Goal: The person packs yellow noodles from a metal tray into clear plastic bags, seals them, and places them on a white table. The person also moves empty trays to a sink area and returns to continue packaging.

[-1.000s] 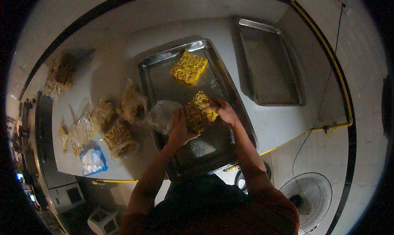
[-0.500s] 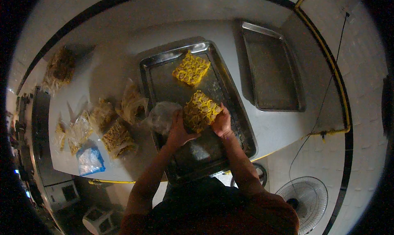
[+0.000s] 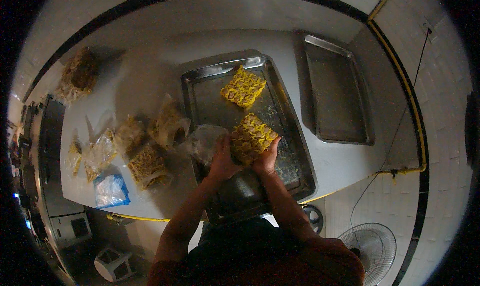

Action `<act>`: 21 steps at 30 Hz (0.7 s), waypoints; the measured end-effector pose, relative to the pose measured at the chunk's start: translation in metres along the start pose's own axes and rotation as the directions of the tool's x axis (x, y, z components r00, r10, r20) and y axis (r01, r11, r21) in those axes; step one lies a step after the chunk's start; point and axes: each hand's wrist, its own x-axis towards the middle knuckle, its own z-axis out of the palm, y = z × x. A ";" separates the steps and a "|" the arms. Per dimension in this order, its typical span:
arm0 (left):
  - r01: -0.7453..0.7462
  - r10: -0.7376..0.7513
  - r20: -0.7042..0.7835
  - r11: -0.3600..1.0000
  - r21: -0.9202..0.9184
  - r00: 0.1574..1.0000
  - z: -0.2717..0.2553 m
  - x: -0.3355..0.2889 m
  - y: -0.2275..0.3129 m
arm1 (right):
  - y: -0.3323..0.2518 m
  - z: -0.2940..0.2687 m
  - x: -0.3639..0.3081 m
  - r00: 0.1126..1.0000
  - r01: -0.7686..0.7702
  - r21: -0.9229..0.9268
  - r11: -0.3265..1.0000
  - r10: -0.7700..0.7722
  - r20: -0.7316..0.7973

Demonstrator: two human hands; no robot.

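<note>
A squarish block of yellow-edged dumplings (image 3: pixel 251 135), which look like siu mai stuck together, is between my hands over a metal tray (image 3: pixel 295 151). My left hand (image 3: pixel 223 161) grips its left side, with the thumb toward the near edge. At its near right corner, my right hand (image 3: pixel 266 157) holds on, partly under the block. Whether the block touches the tray is hidden. Farther up lies a second, similar dumpling block (image 3: pixel 243 87). A crumpled clear plastic bag (image 3: pixel 205 140) rests on the tray's left rim, beside my left hand.
Several clear bags of yellowish food (image 3: pixel 148 168) are grouped on the table's left side, near a blue-and-white packet (image 3: pixel 112 191). A larger bag (image 3: pixel 80 73) sits at the far left. Another metal tray (image 3: pixel 337 93) is at the right. A fan (image 3: pixel 370 248) stands below the table's right edge.
My right hand has shifted from the block's right side toward its near corner. The left hand keeps its hold. The whole view has moved slightly.
</note>
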 end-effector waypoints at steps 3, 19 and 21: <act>0.014 -0.020 0.033 0.986 0.163 0.999 -0.011 -0.003 0.026 | 0.003 0.005 -0.009 1.000 -0.020 0.057 0.998 0.021 -0.015; -0.267 0.269 -0.015 0.961 0.070 0.963 -0.144 0.037 0.050 | -0.017 0.036 -0.044 0.987 -0.116 0.168 0.979 0.095 0.130; -0.218 0.221 0.011 0.969 -0.117 0.975 -0.156 0.046 0.036 | -0.012 0.046 -0.054 0.978 -0.161 0.172 0.972 0.134 0.162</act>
